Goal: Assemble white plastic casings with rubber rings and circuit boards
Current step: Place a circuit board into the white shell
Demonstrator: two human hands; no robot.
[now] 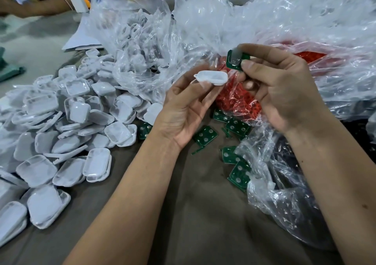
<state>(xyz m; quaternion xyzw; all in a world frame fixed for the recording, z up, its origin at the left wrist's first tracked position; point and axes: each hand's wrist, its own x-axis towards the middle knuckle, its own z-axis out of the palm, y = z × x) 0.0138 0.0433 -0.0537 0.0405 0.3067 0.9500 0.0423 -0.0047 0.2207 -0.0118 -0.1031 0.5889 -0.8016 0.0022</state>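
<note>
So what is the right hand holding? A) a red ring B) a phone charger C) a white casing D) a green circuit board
D: the right hand pinches a green circuit board, while the left hand holds the white casing.

Two bare forearms, no sleeves in view. No gloves, rings, watch or wristbands on left hand (184, 110) or right hand (284, 89). Short, trimmed nails on the fingers (249, 64). Small dark mark on right forearm.

Bare table (203, 214) btwn forearms, casing heap (61, 126) crowds left, plastic bags (284, 183) block right & back
</note>
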